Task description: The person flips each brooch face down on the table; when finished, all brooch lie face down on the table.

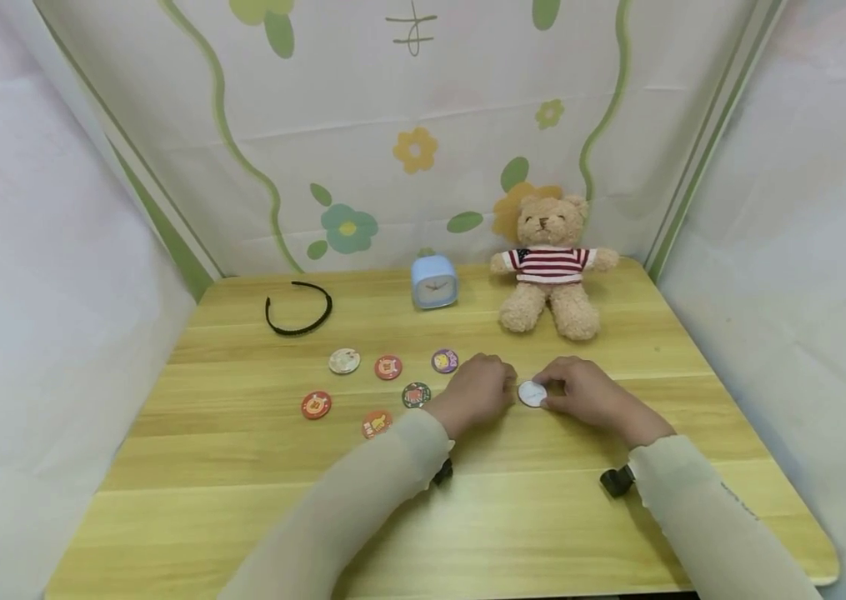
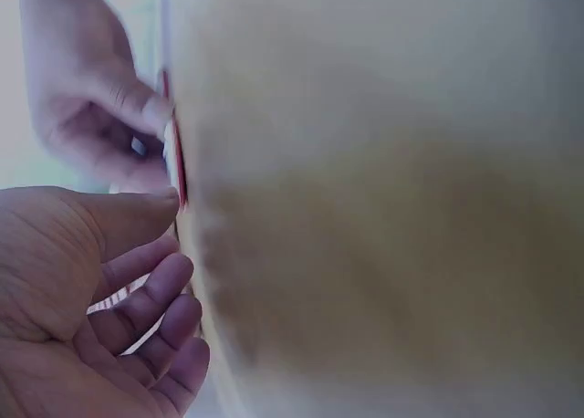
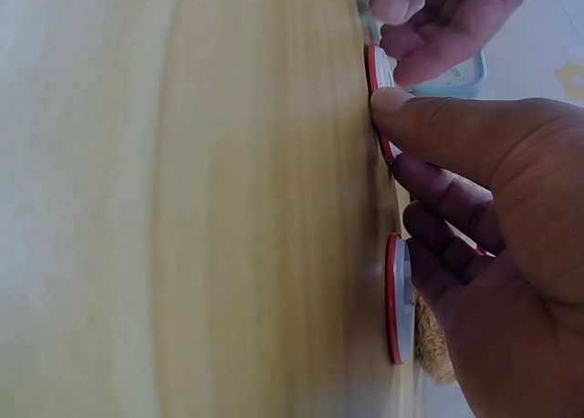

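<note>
A round badge (image 1: pixel 532 394), white back up with a red rim, is at the right of the table. My right hand (image 1: pixel 588 392) pinches its edge between thumb and forefinger. Just left of it is my left hand (image 1: pixel 477 390), fingers loosely curled with nothing in them; in the left wrist view its thumb (image 2: pixel 137 219) comes close to the badge's rim (image 2: pixel 179 167), and I cannot tell whether they touch. A second red-rimmed badge (image 3: pixel 396 299) lies under my right hand's fingers in the right wrist view, hidden in the head view.
Several picture badges (image 1: pixel 388 367) lie face up left of my left hand. Behind them are a black headband (image 1: pixel 298 332) and a blue alarm clock (image 1: pixel 434 282). A teddy bear (image 1: pixel 548 265) in a striped shirt sits at the back right of the wooden table (image 1: pixel 242 500).
</note>
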`<state>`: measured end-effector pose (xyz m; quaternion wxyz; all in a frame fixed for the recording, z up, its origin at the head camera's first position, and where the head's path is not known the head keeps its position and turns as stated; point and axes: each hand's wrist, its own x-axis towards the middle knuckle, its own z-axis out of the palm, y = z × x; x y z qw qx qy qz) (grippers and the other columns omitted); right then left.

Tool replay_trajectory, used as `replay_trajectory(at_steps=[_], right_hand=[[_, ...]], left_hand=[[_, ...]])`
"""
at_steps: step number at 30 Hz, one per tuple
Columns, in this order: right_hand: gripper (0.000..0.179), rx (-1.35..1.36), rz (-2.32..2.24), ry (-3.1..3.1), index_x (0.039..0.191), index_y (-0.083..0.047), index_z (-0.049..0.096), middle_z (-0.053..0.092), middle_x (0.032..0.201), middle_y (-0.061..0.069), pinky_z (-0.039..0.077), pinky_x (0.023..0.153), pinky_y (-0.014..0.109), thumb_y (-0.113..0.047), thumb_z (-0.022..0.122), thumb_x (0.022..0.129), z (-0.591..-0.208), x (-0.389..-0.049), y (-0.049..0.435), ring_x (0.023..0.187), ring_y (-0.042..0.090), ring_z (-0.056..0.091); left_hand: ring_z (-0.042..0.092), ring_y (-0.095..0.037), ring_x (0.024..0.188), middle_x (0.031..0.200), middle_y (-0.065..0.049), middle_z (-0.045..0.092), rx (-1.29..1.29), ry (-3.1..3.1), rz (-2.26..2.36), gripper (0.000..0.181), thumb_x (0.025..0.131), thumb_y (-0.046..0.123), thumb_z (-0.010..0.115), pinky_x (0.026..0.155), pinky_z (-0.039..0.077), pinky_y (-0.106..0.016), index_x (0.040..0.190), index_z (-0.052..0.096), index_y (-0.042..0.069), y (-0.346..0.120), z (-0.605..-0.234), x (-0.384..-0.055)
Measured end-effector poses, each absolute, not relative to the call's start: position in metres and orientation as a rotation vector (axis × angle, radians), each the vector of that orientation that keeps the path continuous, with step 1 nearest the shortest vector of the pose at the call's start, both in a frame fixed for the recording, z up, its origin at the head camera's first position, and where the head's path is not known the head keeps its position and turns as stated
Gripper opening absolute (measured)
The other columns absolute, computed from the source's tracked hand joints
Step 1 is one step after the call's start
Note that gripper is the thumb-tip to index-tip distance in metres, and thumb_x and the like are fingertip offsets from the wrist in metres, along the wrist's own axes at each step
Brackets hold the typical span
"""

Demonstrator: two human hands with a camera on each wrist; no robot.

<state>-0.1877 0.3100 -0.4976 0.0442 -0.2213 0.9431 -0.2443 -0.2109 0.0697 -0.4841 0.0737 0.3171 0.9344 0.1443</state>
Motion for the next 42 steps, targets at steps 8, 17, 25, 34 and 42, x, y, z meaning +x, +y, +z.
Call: replay_trajectory(at_steps=[8,17,25,34,42], right_hand=[[0.032,-0.640,-0.727,2.876,0.127,-0.009,0.080,0.076,0.126,0.008,0.056,0.101,0.056,-0.020,0.084,0.097,-0.498,-0.187,0.310,0.118,0.032,0.069],[0.031,-0.643,-0.707,2.867,0.127,-0.011,0.080,0.076,0.126,0.007,0.056,0.102,0.056,-0.022,0.084,0.098,-0.507,-0.183,0.317,0.119,0.033,0.069],[0.030,-0.670,-0.724,2.863,0.126,-0.012,0.080,0.076,0.126,0.006,0.056,0.102,0.055,-0.021,0.084,0.097,-0.509,-0.182,0.313,0.119,0.031,0.069],[0.032,-0.648,-0.723,2.882,0.127,-0.012,0.080,0.076,0.128,0.008,0.055,0.104,0.058,-0.022,0.084,0.097,-0.501,-0.183,0.312,0.122,0.034,0.068],[0.032,-0.636,-0.733,2.881,0.128,-0.012,0.080,0.076,0.129,0.008,0.054,0.105,0.058,-0.022,0.084,0.098,-0.501,-0.185,0.312,0.123,0.034,0.067]], left_hand=[[0.067,-0.027,0.130,0.138,-0.008,0.074,0.801,2.797,0.548,0.048,0.099,0.020,0.080,0.119,0.049,-0.042,0.145,0.070,0.011,0.005,-0.467,-0.241],[0.070,-0.027,0.122,0.132,-0.007,0.077,0.681,2.727,0.558,0.050,0.093,0.020,0.088,0.114,0.053,-0.044,0.139,0.074,0.011,-0.034,-0.483,-0.257],[0.069,-0.024,0.121,0.130,-0.007,0.076,0.720,2.730,0.554,0.043,0.099,0.022,0.083,0.113,0.054,-0.042,0.139,0.074,0.010,-0.032,-0.494,-0.258],[0.069,-0.021,0.120,0.126,-0.001,0.078,0.844,2.724,0.446,0.038,0.098,0.026,0.085,0.111,0.054,-0.038,0.134,0.077,0.015,-0.014,-0.484,-0.244],[0.067,-0.016,0.112,0.119,0.003,0.076,1.022,2.707,0.311,0.036,0.099,0.029,0.084,0.112,0.052,-0.034,0.132,0.078,0.018,0.007,-0.480,-0.223]])
